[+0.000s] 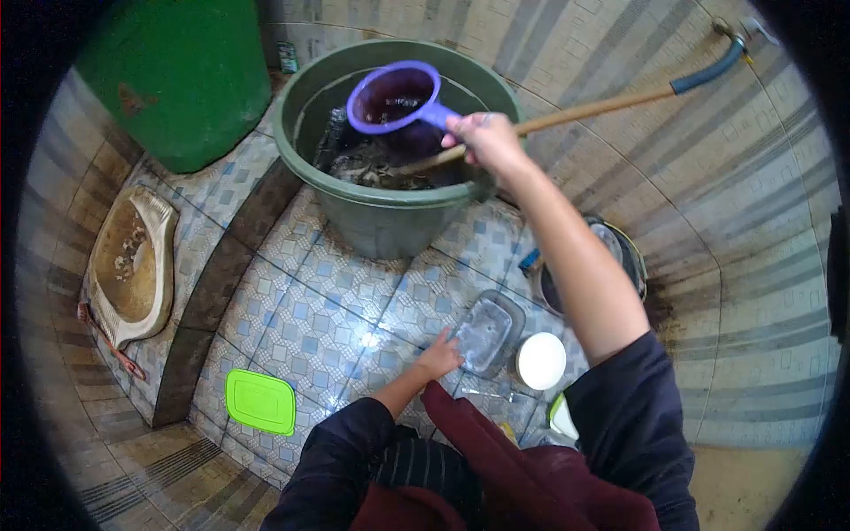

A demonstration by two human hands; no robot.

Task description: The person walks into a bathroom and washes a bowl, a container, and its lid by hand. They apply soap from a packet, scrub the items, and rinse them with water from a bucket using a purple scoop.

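My right hand (485, 142) is closed round the handle of a purple dipper (395, 97), which is held over the large green tub (372, 208) of dark water. A hose (602, 108) runs down into that tub behind my wrist. Lower down, my left hand (440, 356) touches the left edge of a clear rectangular plastic container (485, 333) on the tiled floor; its fingers are apart. Just right of the container stands a round white tub (541, 361).
A light green lid (260, 402) lies on the floor at left. Beyond a raised ledge (212, 292) is a squat toilet (133, 261) with a brush (111, 343). A green barrel (177, 80) stands at upper left, and a bucket (620, 252) sits partly behind my right forearm.
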